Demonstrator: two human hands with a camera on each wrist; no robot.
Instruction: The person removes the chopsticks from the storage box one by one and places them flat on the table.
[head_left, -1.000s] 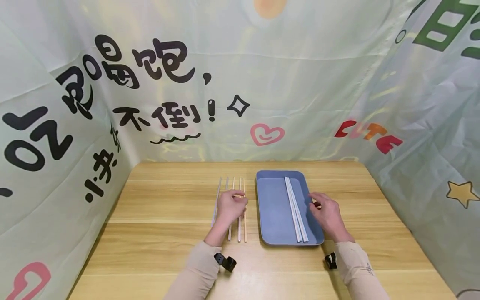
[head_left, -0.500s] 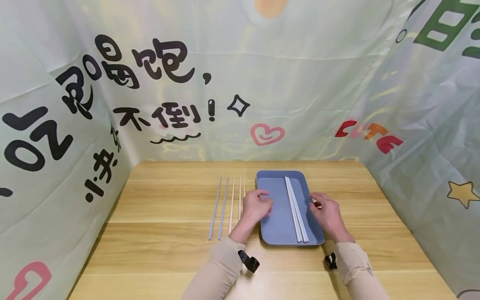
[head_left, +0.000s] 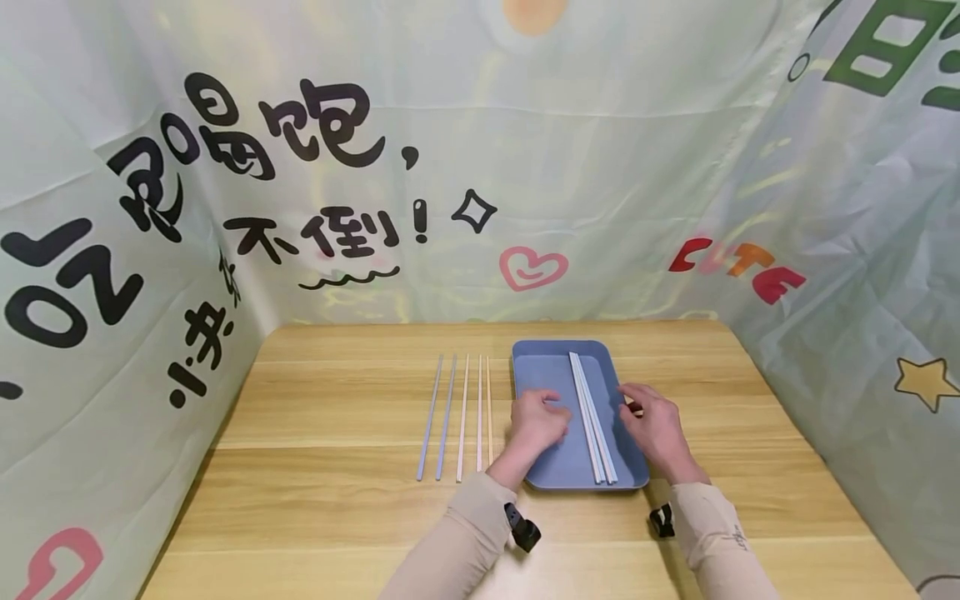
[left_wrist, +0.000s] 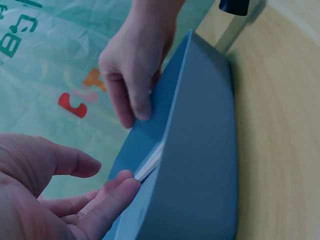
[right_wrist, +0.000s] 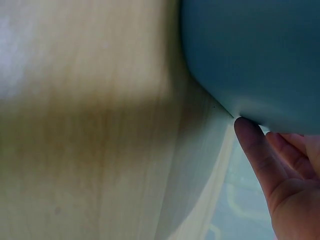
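A blue-grey rectangular tray point(head_left: 543, 367) stands on the table, with several white chopsticks point(head_left: 587, 417) lying together lengthwise in its right half. Over the tray's left half hovers my left hand point(head_left: 538, 423), its thumb point(left_wrist: 77, 162) apart from the loosely bent fingers and nothing held between them. In the left wrist view its fingertips overlap the end of the white chopsticks. My right hand point(head_left: 651, 425) pinches the tray's right rim; the right wrist view shows a fingertip point(right_wrist: 245, 125) against the outer wall.
Left of the tray several chopsticks lie side by side: two blue-grey chopsticks point(head_left: 430, 418), pinkish chopsticks point(head_left: 463, 417) and a tan chopstick point(head_left: 489, 408). A printed cloth point(head_left: 630, 192) hangs around the back and sides of the wooden table point(head_left: 322, 475).
My left hand has moved right, from above the chopsticks on the table to over the tray, uncovering them. My right hand and the tray have stayed in place.
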